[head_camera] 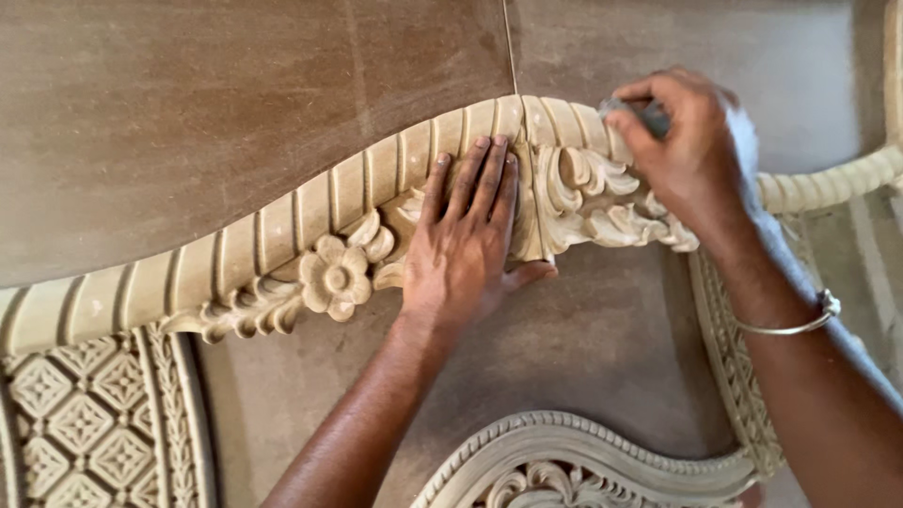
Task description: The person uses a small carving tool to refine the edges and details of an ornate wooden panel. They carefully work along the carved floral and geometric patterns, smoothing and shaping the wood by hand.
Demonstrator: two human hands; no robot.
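A pale carved wooden moulding [282, 230] with ribbed fluting, a flower and leaf scrolls curves across a brown board [216, 113]. My left hand [467, 240] lies flat on the carving near its middle, fingers together and pointing up. My right hand [691, 155] is closed on a small grey piece, probably sandpaper [649, 115], pressed against the ribbed top edge just right of the centre joint. A thin metal bangle [800, 325] sits on my right wrist.
A carved lattice panel [80, 423] fills the lower left. Another curved carved frame [583, 456] lies at the bottom centre. A carved beaded strip [729, 367] runs down beside my right forearm. Ribbed moulding [837, 179] continues to the right edge.
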